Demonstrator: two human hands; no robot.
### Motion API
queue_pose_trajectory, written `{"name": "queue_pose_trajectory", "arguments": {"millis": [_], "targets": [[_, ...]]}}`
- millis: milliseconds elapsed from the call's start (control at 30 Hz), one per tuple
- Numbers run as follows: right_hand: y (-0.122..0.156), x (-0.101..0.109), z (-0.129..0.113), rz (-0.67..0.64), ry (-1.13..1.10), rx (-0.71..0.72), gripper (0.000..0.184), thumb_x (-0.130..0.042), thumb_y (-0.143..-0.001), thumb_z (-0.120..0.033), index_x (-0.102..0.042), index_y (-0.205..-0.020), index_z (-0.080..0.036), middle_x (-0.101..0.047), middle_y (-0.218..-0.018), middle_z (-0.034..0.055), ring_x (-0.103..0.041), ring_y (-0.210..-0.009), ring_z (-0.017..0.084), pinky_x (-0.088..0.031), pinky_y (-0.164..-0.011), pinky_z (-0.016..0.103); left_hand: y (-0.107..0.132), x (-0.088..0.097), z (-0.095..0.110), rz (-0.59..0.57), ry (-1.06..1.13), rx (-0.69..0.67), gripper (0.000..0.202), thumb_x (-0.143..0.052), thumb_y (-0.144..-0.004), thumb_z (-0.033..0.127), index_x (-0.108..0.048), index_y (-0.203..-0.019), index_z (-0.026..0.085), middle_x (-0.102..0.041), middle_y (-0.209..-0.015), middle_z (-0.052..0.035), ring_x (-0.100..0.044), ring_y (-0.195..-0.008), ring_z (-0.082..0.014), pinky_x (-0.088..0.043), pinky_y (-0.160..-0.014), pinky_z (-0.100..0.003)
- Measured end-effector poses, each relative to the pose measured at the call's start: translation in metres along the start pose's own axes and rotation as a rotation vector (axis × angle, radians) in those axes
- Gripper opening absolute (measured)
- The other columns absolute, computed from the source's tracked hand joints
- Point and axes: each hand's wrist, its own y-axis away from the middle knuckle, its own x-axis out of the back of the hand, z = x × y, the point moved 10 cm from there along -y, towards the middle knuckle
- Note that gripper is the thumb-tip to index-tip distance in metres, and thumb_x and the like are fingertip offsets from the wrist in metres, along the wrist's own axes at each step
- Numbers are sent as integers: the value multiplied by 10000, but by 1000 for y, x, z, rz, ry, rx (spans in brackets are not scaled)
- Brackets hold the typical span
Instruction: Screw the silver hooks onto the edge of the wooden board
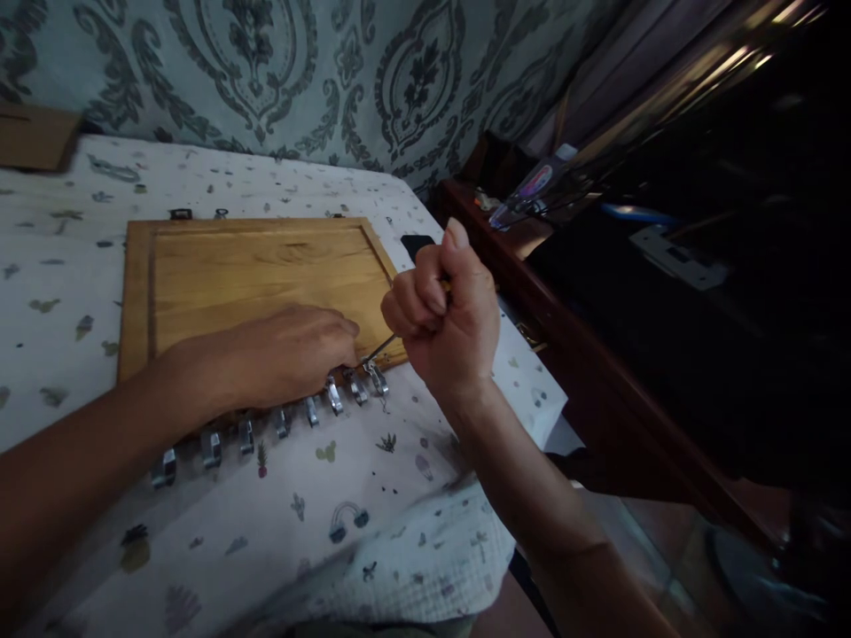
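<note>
A wooden panel (266,266) with a raised frame lies flat on a patterned cloth. Along its near edge runs a row of several silver metal hinges (333,396), jutting over the cloth. My right hand (448,310) is closed in a fist, thumb up, around a screwdriver (380,348); its handle is mostly hidden in the palm. The slanted shaft reaches down to the hinge (376,377) at the right end. My left hand (299,350) rests on the panel's near edge, fingertips bent down close to the screwdriver's tip. What those fingers pinch is hidden.
The patterned cloth (86,266) covers the table, with a cardboard piece (36,137) at the back left. A dark flat object (417,244) lies beyond my right hand. On a reddish wooden unit (479,217) at right stands a clear bottle (532,186). A patterned wall (299,80) closes the back.
</note>
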Motion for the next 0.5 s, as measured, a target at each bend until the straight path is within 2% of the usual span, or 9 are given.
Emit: {"name": "queue_pose_trajectory", "arguments": {"millis": [233,367,500], "targets": [[11,20,-11,276,39,151,629,-521,-969,-650,-285,-552,-243,-177,-475,-89,-172,-382,72,-195,-352,219,0,-3,1,-93,-27,48,297,-477,-912,83,-739,-885,221,-616,-823,-23,-573,-799,-172,-358,-703,-311],[16,24,-14,345,72,166,641,-509,-965,-674,-285,-547,-242,-189,-469,-87,-201,-388,74,-217,-357,217,0,-2,2,-98,-48,52,304,-462,-913,75,-730,-881,215,-635,-848,-29,-581,-825,-185,-351,-711,-314],[19,26,-15,359,42,186,638,-531,-961,-671,-316,-546,-236,-205,-465,-88,-201,-395,72,-221,-364,218,-1,-3,0,-90,-54,51,274,-470,-921,95,-715,-868,203,-654,-875,-33,-590,-829,-193,-353,-711,-320]]}}
